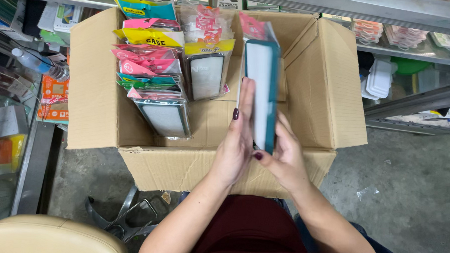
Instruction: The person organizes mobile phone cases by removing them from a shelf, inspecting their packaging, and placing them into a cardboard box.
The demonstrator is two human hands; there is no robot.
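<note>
Standing upright between both hands (261,152) — teal-edged, white-faced phone case (260,88)

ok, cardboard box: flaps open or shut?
Open. The cardboard box has all its flaps folded outward, so the packaged phone cases standing inside are visible. Both hands hold a teal case over it.

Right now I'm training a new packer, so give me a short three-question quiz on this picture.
1. True or false: both hands hold the teal case.
2. Where do the packaged cases stand: A) left part of the cardboard box, B) on the floor?
3. What colour are the painted nails?

Key: 1. True: the left hand and right hand press it between them. 2. A. 3. Dark maroon.
</note>
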